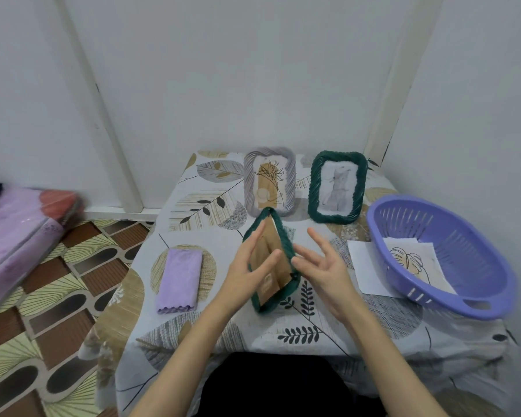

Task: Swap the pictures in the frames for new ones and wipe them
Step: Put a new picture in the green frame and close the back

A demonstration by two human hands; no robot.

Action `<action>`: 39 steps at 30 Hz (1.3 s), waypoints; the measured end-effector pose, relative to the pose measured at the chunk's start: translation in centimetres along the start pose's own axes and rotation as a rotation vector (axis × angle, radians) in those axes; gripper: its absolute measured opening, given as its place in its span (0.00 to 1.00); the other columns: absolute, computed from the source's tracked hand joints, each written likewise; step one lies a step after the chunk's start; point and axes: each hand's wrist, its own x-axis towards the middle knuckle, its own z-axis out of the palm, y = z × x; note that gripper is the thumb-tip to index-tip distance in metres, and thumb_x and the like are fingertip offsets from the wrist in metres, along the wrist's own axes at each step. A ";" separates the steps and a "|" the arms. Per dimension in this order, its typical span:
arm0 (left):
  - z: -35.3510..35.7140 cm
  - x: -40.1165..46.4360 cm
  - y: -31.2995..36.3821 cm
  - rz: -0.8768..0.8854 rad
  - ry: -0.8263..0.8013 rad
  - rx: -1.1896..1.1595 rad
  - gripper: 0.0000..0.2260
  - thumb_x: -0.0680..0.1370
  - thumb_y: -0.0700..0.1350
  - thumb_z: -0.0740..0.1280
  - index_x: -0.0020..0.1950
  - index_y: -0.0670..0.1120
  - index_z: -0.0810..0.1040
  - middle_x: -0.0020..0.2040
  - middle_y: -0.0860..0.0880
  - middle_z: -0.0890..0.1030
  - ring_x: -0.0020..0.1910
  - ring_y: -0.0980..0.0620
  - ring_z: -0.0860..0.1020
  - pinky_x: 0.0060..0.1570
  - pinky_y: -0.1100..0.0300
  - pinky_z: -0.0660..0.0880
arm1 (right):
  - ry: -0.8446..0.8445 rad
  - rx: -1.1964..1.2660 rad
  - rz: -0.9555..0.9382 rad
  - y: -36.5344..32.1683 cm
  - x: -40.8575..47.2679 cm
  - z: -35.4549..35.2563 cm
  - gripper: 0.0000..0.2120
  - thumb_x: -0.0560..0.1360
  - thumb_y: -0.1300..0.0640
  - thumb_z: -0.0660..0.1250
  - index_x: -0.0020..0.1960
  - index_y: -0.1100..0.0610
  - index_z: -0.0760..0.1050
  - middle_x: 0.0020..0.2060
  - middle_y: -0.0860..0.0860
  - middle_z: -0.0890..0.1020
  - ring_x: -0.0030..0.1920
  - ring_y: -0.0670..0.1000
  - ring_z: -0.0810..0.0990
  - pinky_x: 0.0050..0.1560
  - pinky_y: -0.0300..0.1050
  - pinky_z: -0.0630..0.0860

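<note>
A dark green woven frame [284,238] stands on its edge on the table, its brown backing [263,251] turned toward me. My left hand [243,275] lies against that back with straight fingers along the left rim and the thumb on the backing. My right hand [325,266] is spread open, its thumb at the frame's right rim. Behind stand a grey frame [248,182] with a plant drawing and a second green frame [315,188] with a grey sketch. A folded lilac cloth [179,278] lies at the left.
A purple slotted basket [433,291] sits at the right, holding a leaf picture [409,257], with a white sheet [363,266] partly under it. The leaf-print tablecloth [193,332] covers the small table in a wall corner. A pink mattress [12,236] lies on the floor at left.
</note>
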 end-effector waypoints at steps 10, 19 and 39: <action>-4.2 0.2 1.2 -0.063 0.076 0.065 0.25 0.76 0.32 0.58 0.70 0.52 0.68 0.65 0.55 0.72 0.59 0.61 0.72 0.60 0.68 0.70 | -0.114 -0.111 0.163 2.0 1.3 2.5 0.27 0.76 0.72 0.58 0.69 0.49 0.64 0.68 0.53 0.71 0.61 0.47 0.75 0.52 0.38 0.74; -3.8 -0.1 -0.8 -0.270 0.245 -0.708 0.21 0.77 0.33 0.54 0.65 0.50 0.72 0.62 0.44 0.78 0.60 0.44 0.76 0.54 0.50 0.75 | -0.016 0.244 0.222 3.9 0.8 2.4 0.28 0.76 0.67 0.60 0.72 0.48 0.61 0.67 0.51 0.72 0.65 0.55 0.73 0.59 0.54 0.74; -3.7 -1.4 -4.9 -0.277 0.110 -0.567 0.38 0.71 0.20 0.53 0.72 0.54 0.64 0.52 0.49 0.81 0.40 0.56 0.81 0.38 0.63 0.79 | -0.089 0.296 0.223 3.8 0.1 0.9 0.32 0.74 0.77 0.54 0.67 0.47 0.67 0.67 0.57 0.72 0.66 0.57 0.72 0.60 0.50 0.74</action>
